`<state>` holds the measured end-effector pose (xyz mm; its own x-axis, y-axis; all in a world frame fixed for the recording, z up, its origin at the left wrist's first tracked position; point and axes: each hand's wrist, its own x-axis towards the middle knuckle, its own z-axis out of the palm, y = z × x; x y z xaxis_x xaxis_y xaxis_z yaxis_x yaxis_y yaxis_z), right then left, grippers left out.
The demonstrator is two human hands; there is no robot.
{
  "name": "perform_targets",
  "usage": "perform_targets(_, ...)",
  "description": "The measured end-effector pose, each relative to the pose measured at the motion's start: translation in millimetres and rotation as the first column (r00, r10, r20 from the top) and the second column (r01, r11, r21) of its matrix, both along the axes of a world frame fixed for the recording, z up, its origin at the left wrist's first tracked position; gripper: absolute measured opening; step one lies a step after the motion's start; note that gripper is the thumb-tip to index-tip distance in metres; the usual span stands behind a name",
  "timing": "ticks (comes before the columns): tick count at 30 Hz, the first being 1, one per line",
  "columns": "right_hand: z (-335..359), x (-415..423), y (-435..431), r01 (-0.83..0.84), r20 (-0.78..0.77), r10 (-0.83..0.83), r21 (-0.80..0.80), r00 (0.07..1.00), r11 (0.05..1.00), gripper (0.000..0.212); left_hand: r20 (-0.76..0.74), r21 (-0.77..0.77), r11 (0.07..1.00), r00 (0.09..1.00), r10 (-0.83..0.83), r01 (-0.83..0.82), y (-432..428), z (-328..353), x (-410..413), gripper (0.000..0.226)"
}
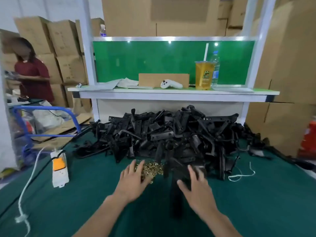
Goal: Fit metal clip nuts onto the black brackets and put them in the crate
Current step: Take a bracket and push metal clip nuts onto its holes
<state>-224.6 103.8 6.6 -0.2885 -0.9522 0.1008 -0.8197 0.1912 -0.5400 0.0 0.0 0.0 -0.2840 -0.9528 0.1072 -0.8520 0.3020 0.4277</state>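
Just in front of the heap of black stamped-metal brackets (pixel 171 134), on the green tabletop (pixel 102 202), lies a scatter of small brass-coloured metal clip nuts (pixel 153 168). The left hand (pixel 135 175) is over them, grip released, fingers spread. The right hand (pixel 195 183) lies on a long black bracket (pixel 176 202) at the heap's near edge; blur hides its grip. The bracket looks stiff and weighty, best held mid-length. The nuts look light and need a fingertip pinch.
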Motion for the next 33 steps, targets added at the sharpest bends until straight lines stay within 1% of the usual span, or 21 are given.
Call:
perform_targets(1,-9,2,-7,0.005,-0.048,-0.004,0.025,0.999,1.000,0.073,0.118,0.017,1.000,0.993,-0.028,0.026,-8,-10,-8,0.081)
perform_targets(3,-29,1,-22,0.055,-0.162,-0.058,-0.021,0.985,0.998,0.065,0.201,0.038,0.999,0.979,-0.028,0.021,-26,-24,-19,0.084)
perform_targets(7,-39,-12,-36,0.073,-0.289,-0.132,-0.206,0.948,0.976,0.045,0.215,-0.038,0.999,0.976,-0.022,0.031,-51,-30,-32,0.068)
perform_targets(10,-34,-14,-38,0.051,-0.326,-0.126,-0.229,0.937,0.972,0.037,0.212,-0.132,0.991,0.977,0.019,0.009,-52,-32,-33,0.057)
perform_targets(12,-32,-12,-34,0.032,-0.294,-0.117,-0.279,0.949,0.960,0.036,0.216,-0.200,0.980,0.975,0.055,-0.011,-48,-35,-32,0.048)
perform_targets(13,-31,-13,-33,0.021,-0.234,-0.100,-0.318,0.967,0.948,0.036,0.218,-0.225,0.974,0.973,0.071,-0.020,-46,-36,-31,0.045)
perform_targets(14,-29,-15,-33,0.021,-0.123,-0.070,-0.360,0.990,0.933,0.035,0.211,-0.243,0.970,0.974,0.079,-0.026,-46,-37,-30,0.043)
perform_targets(15,-26,-16,-34,0.048,0.066,-0.025,-0.385,0.998,0.922,0.034,0.202,-0.258,0.966,0.976,0.084,-0.030,-44,-37,-30,0.041)
perform_targets(16,-21,-17,-37,0.110,0.324,0.018,-0.372,0.946,0.922,0.035,0.192,-0.260,0.965,0.977,0.094,-0.041,-43,-36,-29,0.039)
perform_targets(17,-18,-15,-38,0.168,0.597,0.068,-0.330,0.799,0.929,0.036,0.176,-0.281,0.959,0.980,0.091,-0.038,-43,-36,-29,0.038)
perform_targets(18,-16,-11,-38,0.196,0.817,0.115,-0.268,0.565,0.943,0.037,0.168,-0.293,0.955,0.981,0.093,-0.040,-42,-36,-28,0.037)
perform_targets(19,-16,-8,-37,0.184,0.940,0.168,-0.229,0.298,0.956,0.037,0.159,-0.314,0.949,0.983,0.097,-0.043,-42,-37,-28,0.036)
perform_targets(20,-17,-6,-35,0.145,0.976,0.204,-0.213,0.069,0.966,0.036,0.150,-0.324,0.945,0.983,0.103,-0.049,-40,-36,-27,0.035)
perform_targets(21,-18,-5,-33,0.093,0.975,0.211,-0.204,-0.075,0.975,0.035,0.141,-0.340,0.939,0.984,0.113,-0.059,-39,-36,-26,0.034)
perform_targets(22,-18,-4,-31,0.028,0.966,0.203,-0.201,-0.158,0.979,0.035,0.126,-0.360,0.931,0.985,0.117,-0.064,-38,-35,-26,0.032)
perform_targets(23,-19,-5,-30,-0.025,0.962,0.192,-0.201,-0.196,0.979,0.035,0.103,-0.390,0.919,0.988,0.112,-0.064,-36,-34,-25,0.030)
perform_targets(26,-18,-8,-30,-0.090,0.956,0.182,-0.207,-0.228,0.974,0.040,-0.013,-0.462,0.885,0.998,0.061,-0.061,-26,-26,-26,0.019)
perform_targets(29,-14,-7,-35,-0.106,0.957,0.130,-0.162,-0.259,0.981,0.036,-0.251,-0.450,0.888,0.968,-0.028,-0.092,-8,-20,-33,0.011)
perform_targets(30,-13,-6,-37,-0.113,0.956,0.090,-0.126,-0.279,0.986,0.038,-0.384,-0.376,0.920,0.922,-0.048,-0.109,1,-18,-37,0.011)
perform_targets(31,-12,-5,-39,-0.121,0.960,0.064,-0.100,-0.271,0.988,0.038,-0.533,-0.254,0.962,0.845,-0.052,-0.101,9,-17,-42,0.014)
perform_targets(33,-11,-1,-42,-0.082,0.983,0.062,-0.077,-0.175,0.994,0.031,-0.755,0.004,1.000,0.656,-0.007,0.015,19,-15,-51,0.017)
